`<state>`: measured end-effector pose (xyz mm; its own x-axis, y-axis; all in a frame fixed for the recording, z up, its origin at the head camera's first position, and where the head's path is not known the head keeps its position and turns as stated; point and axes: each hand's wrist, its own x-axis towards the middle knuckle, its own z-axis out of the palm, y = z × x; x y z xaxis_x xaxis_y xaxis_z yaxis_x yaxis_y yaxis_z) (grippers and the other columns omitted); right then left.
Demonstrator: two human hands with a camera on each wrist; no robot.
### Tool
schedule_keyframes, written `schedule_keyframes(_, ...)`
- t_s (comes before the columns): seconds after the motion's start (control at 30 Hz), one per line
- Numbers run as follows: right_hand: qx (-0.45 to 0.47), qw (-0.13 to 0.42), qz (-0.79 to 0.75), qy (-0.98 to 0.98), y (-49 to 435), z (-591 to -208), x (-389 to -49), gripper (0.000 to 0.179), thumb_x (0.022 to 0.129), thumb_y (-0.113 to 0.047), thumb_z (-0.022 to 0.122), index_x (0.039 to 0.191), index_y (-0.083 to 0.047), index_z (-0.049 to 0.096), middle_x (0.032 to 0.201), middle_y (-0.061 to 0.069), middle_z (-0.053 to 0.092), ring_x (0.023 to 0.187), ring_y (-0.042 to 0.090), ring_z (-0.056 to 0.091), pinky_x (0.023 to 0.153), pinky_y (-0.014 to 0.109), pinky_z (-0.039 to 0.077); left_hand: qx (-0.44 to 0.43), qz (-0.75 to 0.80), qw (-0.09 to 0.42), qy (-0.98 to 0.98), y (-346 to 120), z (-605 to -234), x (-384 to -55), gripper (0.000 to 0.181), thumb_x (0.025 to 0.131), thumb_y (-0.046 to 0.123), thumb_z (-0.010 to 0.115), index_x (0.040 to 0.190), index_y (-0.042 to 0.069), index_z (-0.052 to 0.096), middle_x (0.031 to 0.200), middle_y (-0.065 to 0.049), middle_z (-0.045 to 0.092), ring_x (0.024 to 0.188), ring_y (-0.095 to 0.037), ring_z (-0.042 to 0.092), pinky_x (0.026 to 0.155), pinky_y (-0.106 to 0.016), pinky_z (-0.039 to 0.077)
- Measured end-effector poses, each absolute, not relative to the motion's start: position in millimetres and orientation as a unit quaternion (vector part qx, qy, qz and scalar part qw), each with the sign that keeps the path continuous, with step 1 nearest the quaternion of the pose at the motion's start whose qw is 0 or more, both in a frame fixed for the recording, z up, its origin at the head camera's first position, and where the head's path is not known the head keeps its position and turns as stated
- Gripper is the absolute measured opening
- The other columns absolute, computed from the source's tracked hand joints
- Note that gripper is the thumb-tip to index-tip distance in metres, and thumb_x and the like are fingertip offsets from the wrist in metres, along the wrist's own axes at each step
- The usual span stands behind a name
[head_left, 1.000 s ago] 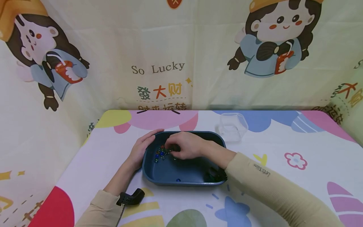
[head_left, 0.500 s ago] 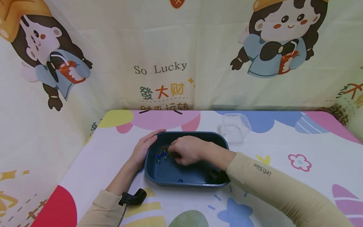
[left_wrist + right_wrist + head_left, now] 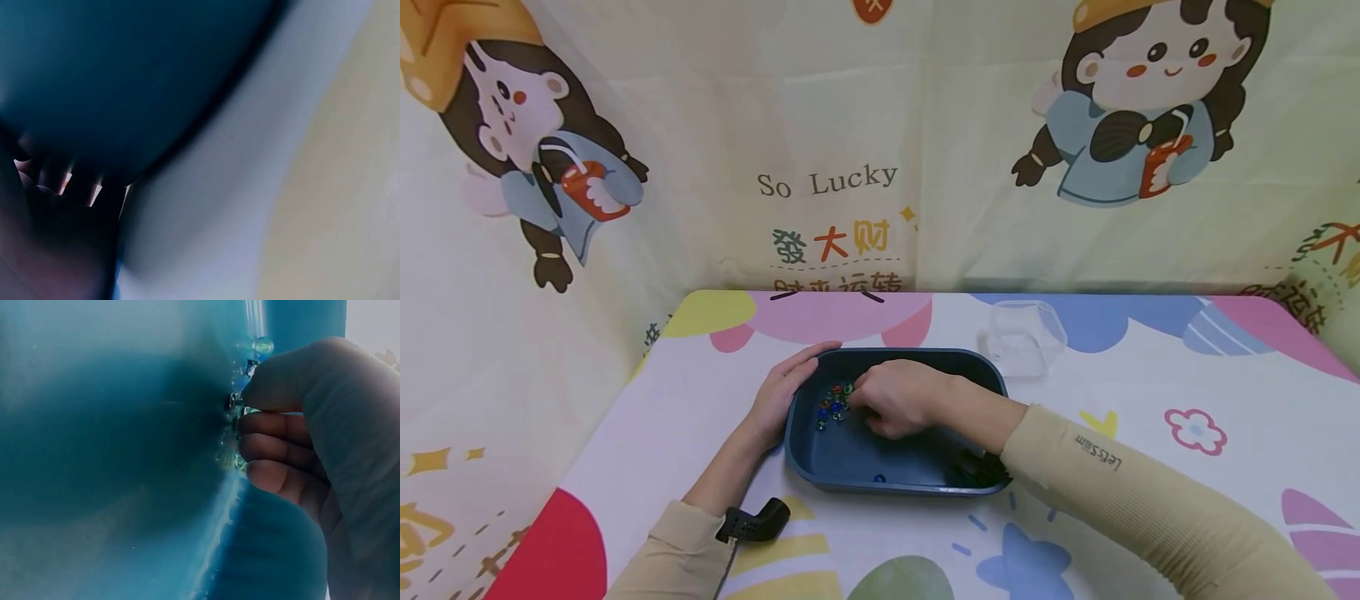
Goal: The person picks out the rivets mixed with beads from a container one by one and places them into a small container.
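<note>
In the head view a dark blue tray (image 3: 880, 491) holds a cluster of glass marbles (image 3: 837, 407), clear, blue, green and red, at its left end. A single blue marble (image 3: 879, 478) lies near its front wall. My left hand (image 3: 777, 400) rests along the tray's left end, fingers straight against the outside at the back corner. My right hand (image 3: 904, 398) reaches into the tray, fingers curled beside the cluster. In the right wrist view, thumb and fingers pinch a small shiny silvery piece (image 3: 234, 401) right beside the marbles; its kind is unclear.
Behind the tray's right end stands a clear plastic box (image 3: 1021, 340). A patterned cloth (image 3: 1262, 425) covers the table, and a printed curtain (image 3: 955, 167) hangs behind it. A black wrist mount (image 3: 760, 521) sits at my left cuff.
My right hand has drawn back slightly to the right and toward me from the marbles, uncovering more of them. My left hand keeps its place on the tray.
</note>
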<state>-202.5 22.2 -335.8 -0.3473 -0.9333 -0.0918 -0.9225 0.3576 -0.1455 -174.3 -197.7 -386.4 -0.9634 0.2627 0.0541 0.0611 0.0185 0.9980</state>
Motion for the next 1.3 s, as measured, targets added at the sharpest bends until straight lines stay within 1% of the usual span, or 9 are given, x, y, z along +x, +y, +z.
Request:
schedule_keyframes(0.13, -0.563, 0.09, -0.038, 0.821, 22.6, -337.1, -203.3, 0.007, 0.093, -0.016, 0.071, 0.099, -0.014, 0.074, 0.087, -0.004, 0.067, 0.072, 0.009, 0.057, 0.073, 0.022, 0.053, 0.113, 0.688, 0.071, 0.713, -197.2, -386.6, -174.5, 0.045, 0.11, 0.024, 0.035, 0.149, 0.006, 0.049, 0.15, -0.009, 0.049, 0.137, -0.027, 0.046, 0.109, -0.036, 0.04)
schedule_keyframes(0.57, -0.55, 0.113, -0.029, 0.827, 20.9, -337.9, -202.6, 0.01, 0.095, -0.016, 0.07, 0.103, -0.013, 0.074, 0.088, -0.003, 0.067, 0.07, 0.009, 0.057, 0.073, 0.021, 0.054, 0.114, 0.688, 0.071, 0.713, -196.9, -388.1, -175.6, 0.045, 0.11, 0.024, 0.035, 0.149, 0.007, 0.049, 0.151, -0.009, 0.049, 0.138, -0.027, 0.045, 0.109, -0.035, 0.041)
schedule_keyframes(0.8, -0.533, 0.117, -0.058, 0.836, 24.0, -335.0, -204.0, 0.008, 0.093, -0.014, 0.07, 0.101, -0.012, 0.072, 0.086, -0.005, 0.062, 0.073, 0.01, 0.057, 0.071, 0.021, 0.052, 0.11, 0.686, 0.072, 0.715, -196.5, -388.3, -175.0, 0.045, 0.11, 0.025, 0.035, 0.148, 0.007, 0.05, 0.151, -0.009, 0.049, 0.138, -0.027, 0.045, 0.107, -0.034, 0.042)
schedule_keyframes(1.0, -0.529, 0.078, -0.111, 0.837, 32.5, -331.2, -207.4, 0.007, 0.091, -0.01, 0.07, 0.097, -0.012, 0.072, 0.085, -0.006, 0.061, 0.075, 0.011, 0.055, 0.071, 0.023, 0.05, 0.116, 0.689, 0.074, 0.711, -195.8, -387.9, -176.0, 0.045, 0.11, 0.026, 0.036, 0.149, 0.006, 0.049, 0.151, -0.01, 0.048, 0.137, -0.028, 0.045, 0.106, -0.034, 0.044)
schedule_keyframes(1.17, -0.509, 0.056, -0.163, 0.843, 38.9, -326.8, -208.2, 0.01, 0.09, -0.009, 0.071, 0.1, -0.011, 0.073, 0.089, -0.005, 0.063, 0.078, 0.011, 0.056, 0.071, 0.023, 0.05, 0.12, 0.69, 0.074, 0.71, -196.2, -387.2, -175.9, 0.045, 0.11, 0.025, 0.035, 0.149, 0.005, 0.049, 0.151, -0.011, 0.048, 0.137, -0.029, 0.046, 0.104, -0.033, 0.045)
schedule_keyframes(1.3, -0.485, 0.026, -0.209, 0.849, 45.7, -323.2, -210.1, 0.01, 0.089, -0.008, 0.072, 0.099, -0.008, 0.074, 0.086, -0.004, 0.063, 0.076, 0.011, 0.055, 0.07, 0.023, 0.05, 0.119, 0.692, 0.072, 0.709, -196.7, -387.9, -175.8, 0.046, 0.11, 0.026, 0.035, 0.149, 0.005, 0.048, 0.15, -0.012, 0.049, 0.136, -0.029, 0.047, 0.103, -0.031, 0.046)
